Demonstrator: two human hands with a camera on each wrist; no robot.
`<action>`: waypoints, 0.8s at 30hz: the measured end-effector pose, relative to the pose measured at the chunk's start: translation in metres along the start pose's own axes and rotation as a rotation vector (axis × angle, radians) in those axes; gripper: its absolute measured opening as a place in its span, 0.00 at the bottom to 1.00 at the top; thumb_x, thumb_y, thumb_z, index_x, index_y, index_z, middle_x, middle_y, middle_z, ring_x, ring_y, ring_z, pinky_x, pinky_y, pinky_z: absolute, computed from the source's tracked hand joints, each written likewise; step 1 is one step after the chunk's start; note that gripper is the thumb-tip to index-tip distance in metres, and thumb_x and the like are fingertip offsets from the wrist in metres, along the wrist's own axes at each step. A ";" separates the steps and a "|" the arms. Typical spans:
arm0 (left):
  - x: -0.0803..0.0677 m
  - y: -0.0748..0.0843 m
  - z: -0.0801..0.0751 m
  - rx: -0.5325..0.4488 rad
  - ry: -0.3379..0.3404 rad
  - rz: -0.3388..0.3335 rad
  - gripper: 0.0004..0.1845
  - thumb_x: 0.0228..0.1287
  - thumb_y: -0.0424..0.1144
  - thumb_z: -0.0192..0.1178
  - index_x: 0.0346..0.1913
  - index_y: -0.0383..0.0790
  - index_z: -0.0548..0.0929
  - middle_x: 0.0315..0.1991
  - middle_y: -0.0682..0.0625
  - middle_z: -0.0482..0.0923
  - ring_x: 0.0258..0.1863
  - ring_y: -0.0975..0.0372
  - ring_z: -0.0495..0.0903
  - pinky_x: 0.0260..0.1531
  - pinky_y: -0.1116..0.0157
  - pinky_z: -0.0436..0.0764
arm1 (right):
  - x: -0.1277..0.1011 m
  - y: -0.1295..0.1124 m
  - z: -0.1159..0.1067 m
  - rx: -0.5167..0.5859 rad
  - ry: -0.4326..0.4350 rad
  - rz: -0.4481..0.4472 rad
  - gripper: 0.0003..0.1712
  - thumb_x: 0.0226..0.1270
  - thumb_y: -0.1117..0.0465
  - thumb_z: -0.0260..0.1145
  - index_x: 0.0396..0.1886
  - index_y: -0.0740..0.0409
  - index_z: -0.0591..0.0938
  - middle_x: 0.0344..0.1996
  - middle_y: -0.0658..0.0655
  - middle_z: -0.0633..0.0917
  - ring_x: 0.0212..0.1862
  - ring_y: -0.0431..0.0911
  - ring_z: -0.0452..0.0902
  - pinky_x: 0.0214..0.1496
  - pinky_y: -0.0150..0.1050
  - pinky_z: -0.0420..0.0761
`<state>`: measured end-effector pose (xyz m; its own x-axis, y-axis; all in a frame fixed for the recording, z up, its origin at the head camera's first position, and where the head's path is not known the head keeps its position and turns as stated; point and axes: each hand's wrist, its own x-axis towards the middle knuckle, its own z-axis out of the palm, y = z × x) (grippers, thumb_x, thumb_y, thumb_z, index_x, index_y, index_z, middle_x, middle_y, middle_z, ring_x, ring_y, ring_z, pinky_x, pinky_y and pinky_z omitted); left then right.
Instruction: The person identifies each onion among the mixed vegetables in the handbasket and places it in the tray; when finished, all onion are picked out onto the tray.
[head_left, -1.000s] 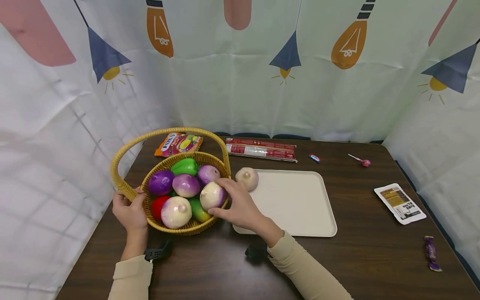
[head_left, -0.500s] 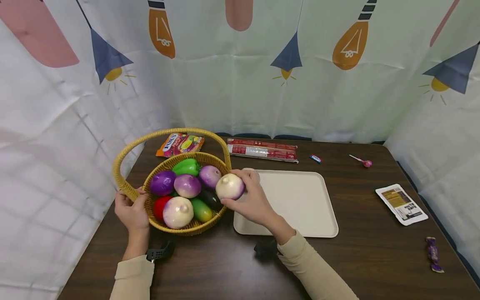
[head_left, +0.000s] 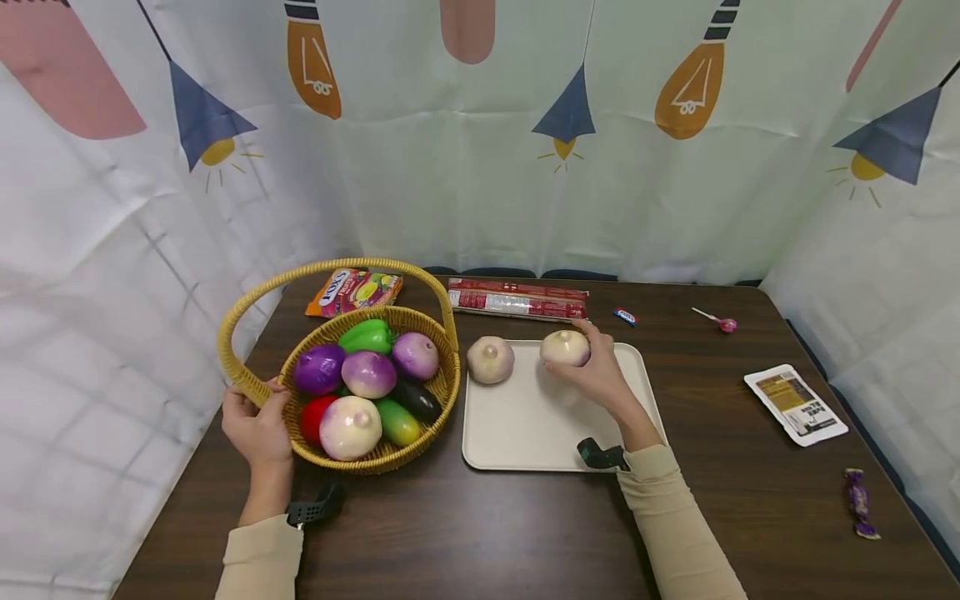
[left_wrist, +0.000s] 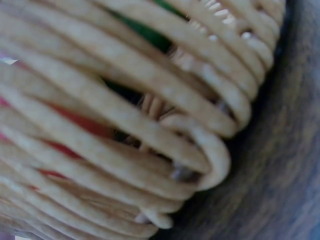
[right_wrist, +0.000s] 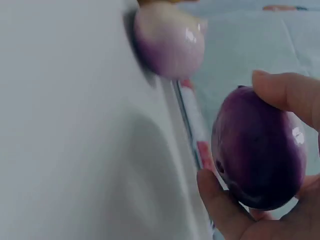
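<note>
The table (head_left: 450, 533) spreads beneath both your hands. On it the basket (head_left: 408, 321) stands just right of your left hand (head_left: 258, 425), which grips it where the handle meets the rim; part of those fingers is hidden. The tray (head_left: 525, 425) lies between your hands and under your right hand (head_left: 600, 371), whose thumb and fingers pinch the held turnip (head_left: 565, 347) above it, apart from its surface. Beyond your right hand and a little to its left is the red packet (head_left: 517, 300); the candy bag (head_left: 354, 292) sits past your left hand, behind the basket. Well to the right of your right hand lies the pouch (head_left: 797, 405). Left of your right hand, a pale turnip (head_left: 491, 360) rests at the tray's far left corner. Among the basket's contents, right of your left hand, are a white turnip (head_left: 350, 427), an eggplant (head_left: 415, 398) and a green pepper (head_left: 366, 337). Right of your right hand are the purple candy (head_left: 860, 504), nearer you, and the lollipop (head_left: 726, 325), farther off; the tiny sweet (head_left: 625, 317) is just beyond that hand.
</note>
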<state>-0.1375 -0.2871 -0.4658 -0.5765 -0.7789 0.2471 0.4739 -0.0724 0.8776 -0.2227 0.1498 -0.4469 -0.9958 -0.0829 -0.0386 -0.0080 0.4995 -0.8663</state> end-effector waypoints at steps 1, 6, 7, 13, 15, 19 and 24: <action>0.000 0.000 0.000 -0.003 -0.003 0.004 0.11 0.50 0.16 0.55 0.34 0.31 0.76 0.25 0.47 0.80 0.36 0.55 0.83 0.37 0.68 0.79 | 0.002 0.004 -0.002 -0.013 -0.005 0.010 0.51 0.51 0.50 0.77 0.73 0.51 0.61 0.62 0.66 0.61 0.57 0.60 0.69 0.59 0.57 0.71; 0.000 -0.001 -0.001 -0.015 -0.013 0.015 0.12 0.50 0.16 0.55 0.34 0.33 0.77 0.25 0.47 0.80 0.35 0.55 0.83 0.36 0.67 0.79 | 0.005 0.018 -0.005 -0.055 -0.030 0.011 0.47 0.51 0.49 0.77 0.69 0.52 0.66 0.60 0.65 0.65 0.55 0.58 0.69 0.55 0.53 0.73; 0.000 -0.001 -0.002 -0.017 -0.013 0.016 0.12 0.49 0.16 0.55 0.34 0.33 0.77 0.25 0.47 0.80 0.35 0.55 0.83 0.36 0.68 0.80 | 0.006 0.019 -0.004 -0.064 -0.033 0.003 0.47 0.50 0.48 0.77 0.69 0.53 0.67 0.60 0.64 0.67 0.55 0.58 0.69 0.53 0.51 0.73; 0.001 -0.001 -0.002 -0.002 -0.012 0.021 0.11 0.50 0.16 0.55 0.34 0.32 0.77 0.25 0.47 0.80 0.35 0.55 0.83 0.37 0.68 0.79 | 0.007 0.023 0.000 -0.117 -0.049 -0.054 0.48 0.49 0.51 0.79 0.69 0.54 0.68 0.61 0.62 0.71 0.52 0.56 0.70 0.47 0.45 0.72; 0.001 -0.001 -0.002 0.006 -0.012 0.020 0.11 0.50 0.16 0.56 0.34 0.32 0.77 0.25 0.47 0.80 0.36 0.55 0.83 0.37 0.68 0.79 | 0.007 0.022 0.002 -0.124 -0.045 -0.067 0.48 0.49 0.52 0.79 0.69 0.55 0.68 0.60 0.63 0.71 0.52 0.56 0.70 0.48 0.47 0.72; 0.001 -0.001 -0.002 0.019 -0.013 0.022 0.11 0.51 0.17 0.56 0.35 0.32 0.77 0.26 0.46 0.80 0.36 0.54 0.82 0.38 0.68 0.79 | 0.007 0.019 0.006 -0.128 -0.034 -0.086 0.48 0.48 0.55 0.79 0.69 0.59 0.68 0.58 0.66 0.70 0.54 0.58 0.69 0.54 0.53 0.72; 0.000 -0.002 -0.002 0.036 -0.012 0.026 0.10 0.51 0.17 0.56 0.36 0.31 0.77 0.26 0.47 0.80 0.36 0.55 0.82 0.38 0.68 0.79 | 0.006 0.016 0.011 -0.157 -0.050 -0.092 0.52 0.50 0.53 0.78 0.72 0.61 0.63 0.60 0.68 0.68 0.58 0.60 0.68 0.61 0.57 0.69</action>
<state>-0.1371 -0.2886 -0.4680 -0.5725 -0.7727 0.2743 0.4645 -0.0300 0.8851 -0.2282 0.1477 -0.4660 -0.9845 -0.1754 0.0090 -0.1168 0.6159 -0.7791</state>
